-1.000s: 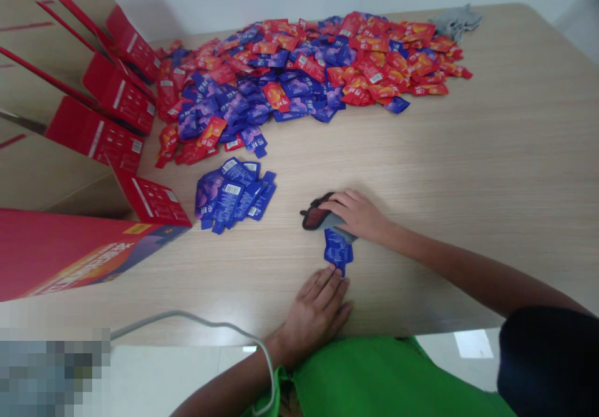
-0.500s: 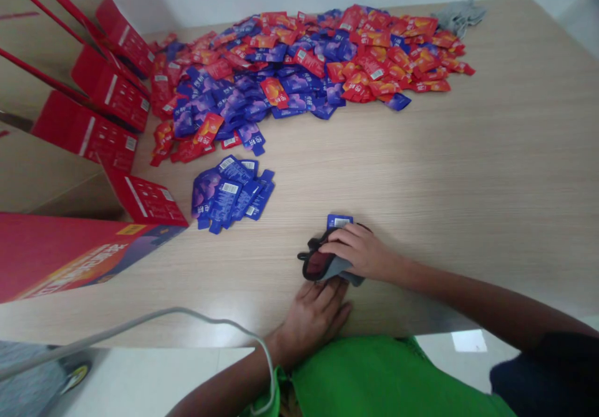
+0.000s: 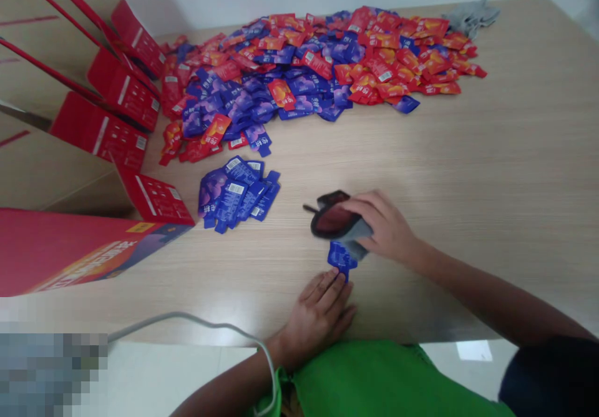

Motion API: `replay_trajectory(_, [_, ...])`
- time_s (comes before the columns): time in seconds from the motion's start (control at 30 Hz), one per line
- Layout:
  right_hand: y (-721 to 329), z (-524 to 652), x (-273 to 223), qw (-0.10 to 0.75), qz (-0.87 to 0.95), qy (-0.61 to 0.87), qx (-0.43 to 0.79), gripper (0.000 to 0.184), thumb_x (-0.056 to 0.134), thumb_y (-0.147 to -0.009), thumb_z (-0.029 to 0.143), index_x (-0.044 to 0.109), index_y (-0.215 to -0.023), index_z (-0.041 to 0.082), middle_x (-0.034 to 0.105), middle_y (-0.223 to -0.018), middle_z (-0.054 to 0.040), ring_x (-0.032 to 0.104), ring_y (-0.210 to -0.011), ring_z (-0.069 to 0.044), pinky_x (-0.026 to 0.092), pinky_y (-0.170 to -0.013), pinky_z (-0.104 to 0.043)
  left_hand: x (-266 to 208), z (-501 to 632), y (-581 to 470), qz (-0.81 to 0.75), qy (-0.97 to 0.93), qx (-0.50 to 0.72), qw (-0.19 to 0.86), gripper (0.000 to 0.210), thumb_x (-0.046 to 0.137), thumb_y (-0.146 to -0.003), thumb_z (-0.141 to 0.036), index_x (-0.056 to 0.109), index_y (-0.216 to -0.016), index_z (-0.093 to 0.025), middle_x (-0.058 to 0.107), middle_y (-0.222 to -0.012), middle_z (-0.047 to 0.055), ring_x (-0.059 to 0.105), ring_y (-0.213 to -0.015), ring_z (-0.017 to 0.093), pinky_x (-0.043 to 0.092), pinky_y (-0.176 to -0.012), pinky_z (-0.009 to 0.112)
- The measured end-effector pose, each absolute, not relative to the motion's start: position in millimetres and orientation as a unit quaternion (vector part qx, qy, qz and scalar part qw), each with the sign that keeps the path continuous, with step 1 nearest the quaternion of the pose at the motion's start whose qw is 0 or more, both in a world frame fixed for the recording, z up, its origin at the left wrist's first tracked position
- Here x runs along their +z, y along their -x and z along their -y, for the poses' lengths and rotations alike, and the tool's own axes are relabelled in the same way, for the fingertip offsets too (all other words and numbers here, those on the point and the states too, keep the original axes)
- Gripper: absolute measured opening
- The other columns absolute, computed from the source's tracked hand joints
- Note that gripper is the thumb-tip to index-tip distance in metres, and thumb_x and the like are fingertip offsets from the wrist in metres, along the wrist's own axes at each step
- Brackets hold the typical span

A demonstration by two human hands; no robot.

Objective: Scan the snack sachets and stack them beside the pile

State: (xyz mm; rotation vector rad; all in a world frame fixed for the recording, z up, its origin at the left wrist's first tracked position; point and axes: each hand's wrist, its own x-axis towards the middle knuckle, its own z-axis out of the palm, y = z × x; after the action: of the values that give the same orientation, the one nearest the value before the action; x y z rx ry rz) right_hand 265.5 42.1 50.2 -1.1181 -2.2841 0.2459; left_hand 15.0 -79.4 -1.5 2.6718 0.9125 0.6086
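Observation:
My left hand [image 3: 322, 311] lies flat near the table's front edge, fingers stretched out. Its fingertips press on the lower end of a blue sachet [image 3: 341, 256] on the tabletop. In my right hand [image 3: 386, 226] is a bent grey cloth pad [image 3: 334, 218] with black edging and a dark red face, raised just above the sachet and covering its upper part. To the left lies a small pile of blue sachets [image 3: 238, 195], most with barcodes upward.
A large heap of red and blue sachets [image 3: 290, 80] spreads along the back of the table [image 3: 444, 173]. Open red cartons [image 3: 154, 198] stand at the left. A grey rag [image 3: 472, 16] sits at the back right. A pale cable [image 3: 187, 317] crosses the front left.
My right hand has lifted the cloth pad off the sachet and moved it away from me, uncovering the sachet's lower part. My left hand stays nearly in place.

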Motion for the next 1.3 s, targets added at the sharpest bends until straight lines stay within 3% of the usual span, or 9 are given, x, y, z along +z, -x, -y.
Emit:
replay_trajectory(0.13, [-248,2,23,0.172,0.913,0.341,0.145,0.037,0.064,-0.097,0.028,0.063,-0.135,0.026,0.07,-0.124,-0.0069,0.061,-0.107,-0.026,0.05,-0.093,-0.041,-1,80,-14,-0.323,-0.916,0.183,0.153,0.039,0.064,-0.104,-0.037,0.067,-0.136,-0.016,0.075,-0.128,0.01,0.075,-0.109,0.023,0.063,-0.102,0.037])
replay_trajectory(0.3, [-259,-49,1,0.151,0.892,0.405,0.135,0.054,0.077,-0.088,0.028,0.061,-0.139,0.024,0.067,-0.132,-0.0111,0.059,-0.116,-0.03,0.049,-0.098,-0.046,-3,79,-14,-0.308,-0.921,0.202,0.13,0.043,0.064,-0.103,-0.036,0.065,-0.14,-0.014,0.068,-0.143,0.013,0.06,-0.139,0.029,0.053,-0.118,0.044])
replay_trajectory(0.47, [-285,-108,32,0.203,0.854,0.476,0.055,0.055,0.07,-0.089,0.02,0.058,-0.143,0.022,0.066,-0.129,-0.0134,0.057,-0.115,-0.034,0.049,-0.1,-0.051,-3,78,-13,-0.31,-0.92,0.204,0.129,0.043,0.065,-0.103,-0.036,0.065,-0.141,-0.016,0.068,-0.142,0.012,0.059,-0.141,0.028,0.052,-0.119,0.044])
replay_trajectory(0.6, [-280,-69,51,0.308,0.828,0.464,0.062,0.054,0.065,-0.095,0.031,0.054,-0.148,0.024,0.065,-0.129,-0.0135,0.059,-0.114,-0.034,0.05,-0.099,-0.052,-3,78,-14,-0.309,-0.918,0.211,0.132,0.042,0.066,-0.103,-0.036,0.066,-0.139,-0.016,0.069,-0.141,0.011,0.06,-0.139,0.028,0.052,-0.119,0.044])
replay_trajectory(0.8, [-249,7,20,0.17,0.911,0.347,0.147,0.034,0.062,-0.098,0.025,0.066,-0.132,0.027,0.073,-0.123,-0.0058,0.063,-0.105,-0.024,0.051,-0.092,-0.04,-2,80,-14,-0.329,-0.914,0.184,0.151,0.034,0.062,-0.105,-0.037,0.07,-0.133,-0.019,0.076,-0.123,0.01,0.076,-0.104,0.023,0.064,-0.099,0.037])
replay_trajectory(0.97, [-257,-39,4,0.159,0.897,0.389,0.14,0.051,0.078,-0.089,0.029,0.063,-0.137,0.025,0.069,-0.132,-0.0096,0.061,-0.114,-0.028,0.05,-0.098,-0.044,0,78,-15,-0.315,-0.918,0.2,0.133,0.041,0.064,-0.103,-0.035,0.066,-0.139,-0.016,0.068,-0.142,0.011,0.062,-0.136,0.029,0.055,-0.115,0.044])
replay_trajectory(1.1, [-272,-93,18,0.15,0.879,0.445,0.082,0.054,0.076,-0.087,0.019,0.062,-0.139,0.022,0.067,-0.132,-0.0124,0.058,-0.118,-0.032,0.049,-0.1,-0.047,-3,78,-15,-0.316,-0.917,0.209,0.125,0.041,0.065,-0.103,-0.036,0.066,-0.139,-0.016,0.068,-0.142,0.01,0.062,-0.137,0.028,0.055,-0.116,0.043])
replay_trajectory(1.2, [-279,-101,38,0.209,0.854,0.474,0.048,0.055,0.07,-0.09,0.017,0.058,-0.143,0.022,0.066,-0.132,-0.0132,0.058,-0.117,-0.033,0.049,-0.101,-0.049,-4,78,-14,-0.316,-0.916,0.215,0.122,0.041,0.064,-0.103,-0.036,0.066,-0.139,-0.017,0.069,-0.141,0.01,0.062,-0.137,0.028,0.056,-0.115,0.043])
replay_trajectory(1.3, [-274,-71,54,0.296,0.838,0.455,0.051,0.051,0.066,-0.095,0.027,0.055,-0.145,0.022,0.066,-0.128,-0.0132,0.06,-0.113,-0.032,0.051,-0.098,-0.049,-3,77,-14,-0.311,-0.917,0.216,0.124,0.04,0.063,-0.104,-0.036,0.066,-0.139,-0.016,0.069,-0.141,0.009,0.062,-0.136,0.028,0.055,-0.116,0.044])
